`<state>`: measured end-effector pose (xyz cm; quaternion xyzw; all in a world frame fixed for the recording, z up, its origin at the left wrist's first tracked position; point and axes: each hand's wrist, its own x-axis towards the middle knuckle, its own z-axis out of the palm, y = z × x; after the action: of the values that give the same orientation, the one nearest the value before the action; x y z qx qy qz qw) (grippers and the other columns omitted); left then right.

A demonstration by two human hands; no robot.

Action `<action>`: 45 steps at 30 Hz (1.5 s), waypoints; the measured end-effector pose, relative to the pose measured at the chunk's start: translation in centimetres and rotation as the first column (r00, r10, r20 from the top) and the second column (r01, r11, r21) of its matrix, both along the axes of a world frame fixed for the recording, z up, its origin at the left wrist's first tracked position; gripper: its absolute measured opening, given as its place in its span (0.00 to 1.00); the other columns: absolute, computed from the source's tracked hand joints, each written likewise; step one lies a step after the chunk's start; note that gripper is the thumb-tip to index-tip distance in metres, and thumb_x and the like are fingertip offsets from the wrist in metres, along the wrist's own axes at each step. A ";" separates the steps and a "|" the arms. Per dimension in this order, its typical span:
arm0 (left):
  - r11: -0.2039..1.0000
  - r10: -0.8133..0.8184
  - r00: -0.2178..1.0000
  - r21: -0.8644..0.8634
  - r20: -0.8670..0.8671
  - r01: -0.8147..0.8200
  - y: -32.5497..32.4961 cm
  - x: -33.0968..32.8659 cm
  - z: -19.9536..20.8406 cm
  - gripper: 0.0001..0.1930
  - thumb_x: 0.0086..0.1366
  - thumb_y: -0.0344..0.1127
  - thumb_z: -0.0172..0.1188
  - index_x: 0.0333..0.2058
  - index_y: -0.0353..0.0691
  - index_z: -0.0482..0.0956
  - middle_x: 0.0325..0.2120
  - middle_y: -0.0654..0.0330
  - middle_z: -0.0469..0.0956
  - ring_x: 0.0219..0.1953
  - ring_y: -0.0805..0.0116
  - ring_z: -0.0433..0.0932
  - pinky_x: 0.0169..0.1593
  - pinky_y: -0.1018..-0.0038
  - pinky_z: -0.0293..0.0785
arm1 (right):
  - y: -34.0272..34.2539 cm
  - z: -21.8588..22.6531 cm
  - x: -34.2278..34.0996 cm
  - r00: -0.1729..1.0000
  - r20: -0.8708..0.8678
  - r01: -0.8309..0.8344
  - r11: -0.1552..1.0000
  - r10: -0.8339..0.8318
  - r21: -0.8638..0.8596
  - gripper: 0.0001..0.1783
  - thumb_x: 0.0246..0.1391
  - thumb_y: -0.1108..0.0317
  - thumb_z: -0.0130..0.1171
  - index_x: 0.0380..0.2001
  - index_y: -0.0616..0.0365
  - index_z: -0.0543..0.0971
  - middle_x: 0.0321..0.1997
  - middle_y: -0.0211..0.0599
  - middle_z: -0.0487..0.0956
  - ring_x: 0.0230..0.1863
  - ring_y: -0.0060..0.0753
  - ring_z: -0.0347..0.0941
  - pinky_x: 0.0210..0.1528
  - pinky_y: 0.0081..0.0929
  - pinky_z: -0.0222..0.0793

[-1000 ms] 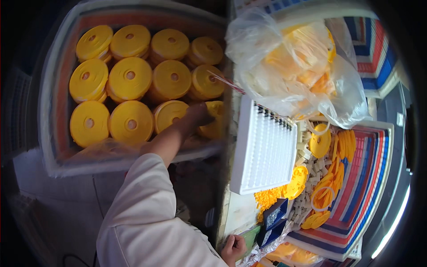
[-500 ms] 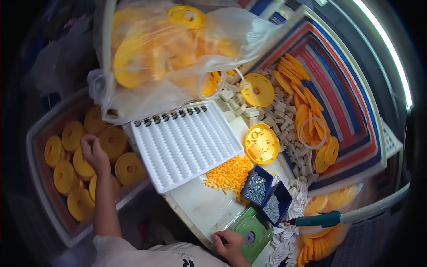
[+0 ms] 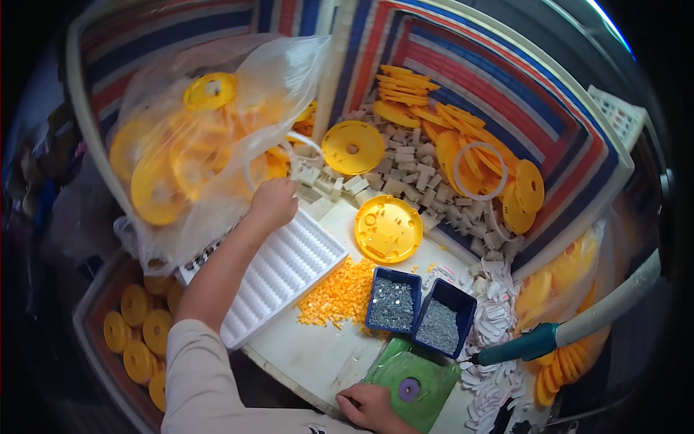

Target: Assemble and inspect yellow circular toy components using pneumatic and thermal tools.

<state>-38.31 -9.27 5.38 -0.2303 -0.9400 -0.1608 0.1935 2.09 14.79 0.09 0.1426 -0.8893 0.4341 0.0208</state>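
My left hand reaches over the far end of a white ridged tray, with its fingers curled together. It is beside a white ring and the edge of a clear plastic bag full of yellow round parts. What the fingers hold, if anything, is hidden. At the table's near edge my right hand rests with fingers loosely closed and nothing visible in them. Beside it lies a green pad under clear film, with a purple disc. A yellow round housing lies open side up beyond the tray.
Small yellow pieces lie beside two blue bins of tiny metal parts. A green-handled tool hangs at the right. Cream blocks and yellow discs fill the back. Yellow spools sit in a crate at left.
My left hand has moved from above the crate of yellow spools up and right, across the tray to the bag's edge. The head view has shifted. My right hand stays near the green pad.
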 end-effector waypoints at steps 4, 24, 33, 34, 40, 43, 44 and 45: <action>0.959 0.181 0.978 -0.239 0.104 -0.152 1.7 -6.7 -3.3 0.13 0.63 0.33 0.60 0.45 0.40 0.85 0.43 0.48 0.85 0.47 0.49 0.85 0.52 0.54 0.79 | 0.8 -0.7 0.3 1.000 0.017 0.025 0.999 -0.025 -0.032 0.07 0.58 0.63 0.67 0.32 0.53 0.88 0.27 0.36 0.84 0.28 0.41 0.82 0.30 0.35 0.77; 0.946 0.146 0.985 0.304 -0.087 -0.113 0.2 -7.1 3.9 0.09 0.69 0.35 0.60 0.41 0.35 0.83 0.41 0.43 0.84 0.48 0.43 0.83 0.54 0.50 0.76 | 0.6 -0.9 0.3 0.999 -0.033 0.026 0.997 -0.028 -0.069 0.08 0.60 0.61 0.66 0.32 0.53 0.88 0.28 0.36 0.84 0.28 0.41 0.82 0.29 0.36 0.76; 0.737 -0.333 0.910 0.534 -0.246 0.414 6.3 -3.0 8.1 0.09 0.67 0.26 0.63 0.44 0.34 0.78 0.45 0.45 0.80 0.52 0.47 0.79 0.55 0.59 0.75 | 0.7 -1.7 0.7 0.999 0.000 0.050 0.995 -0.050 -0.081 0.09 0.60 0.60 0.65 0.31 0.52 0.87 0.29 0.35 0.85 0.28 0.41 0.82 0.30 0.37 0.76; 0.701 -0.419 0.870 0.517 -0.260 0.492 7.2 -2.1 8.0 0.10 0.64 0.24 0.65 0.44 0.34 0.78 0.44 0.45 0.79 0.51 0.44 0.78 0.55 0.59 0.74 | 0.8 -1.6 0.8 0.998 0.001 0.066 0.994 -0.066 -0.090 0.09 0.60 0.60 0.65 0.31 0.52 0.87 0.29 0.35 0.85 0.28 0.41 0.82 0.30 0.37 0.76; 0.840 -0.542 0.809 -0.129 -0.227 0.527 11.1 2.3 3.5 0.21 0.57 0.28 0.72 0.50 0.37 0.79 0.66 0.45 0.69 0.70 0.41 0.67 0.69 0.54 0.66 | 0.9 -1.3 0.9 0.998 -0.010 0.065 0.989 -0.067 -0.129 0.10 0.60 0.60 0.65 0.32 0.53 0.87 0.29 0.35 0.85 0.29 0.41 0.82 0.30 0.37 0.76; 0.820 -0.547 0.831 -0.263 -0.101 0.508 9.7 1.6 1.4 0.27 0.59 0.31 0.71 0.57 0.37 0.76 0.70 0.46 0.65 0.70 0.41 0.67 0.69 0.52 0.67 | 1.1 -1.1 0.8 0.999 0.011 0.050 0.991 -0.049 -0.128 0.10 0.61 0.60 0.64 0.31 0.53 0.87 0.29 0.35 0.84 0.29 0.41 0.82 0.31 0.37 0.76; 0.809 -0.517 0.856 -0.316 0.019 0.496 9.1 1.2 1.4 0.29 0.59 0.31 0.70 0.60 0.37 0.75 0.70 0.46 0.65 0.70 0.42 0.66 0.69 0.53 0.68 | 1.0 -1.2 0.8 0.999 -0.009 0.046 0.989 -0.047 -0.141 0.09 0.61 0.61 0.65 0.31 0.54 0.87 0.28 0.36 0.84 0.28 0.41 0.82 0.30 0.37 0.76; 0.792 -0.470 0.872 -0.370 0.136 0.485 8.7 0.9 1.2 0.31 0.60 0.32 0.70 0.63 0.37 0.73 0.71 0.47 0.65 0.71 0.43 0.66 0.69 0.54 0.68 | 1.1 -1.2 0.7 0.999 -0.028 0.038 0.988 -0.043 -0.153 0.09 0.60 0.62 0.65 0.31 0.55 0.87 0.27 0.37 0.83 0.27 0.41 0.81 0.30 0.37 0.75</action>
<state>-37.43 -0.52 6.62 -0.4910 -0.8674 -0.0170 0.0791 2.83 15.86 -1.13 0.1294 -0.8558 0.4980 0.0544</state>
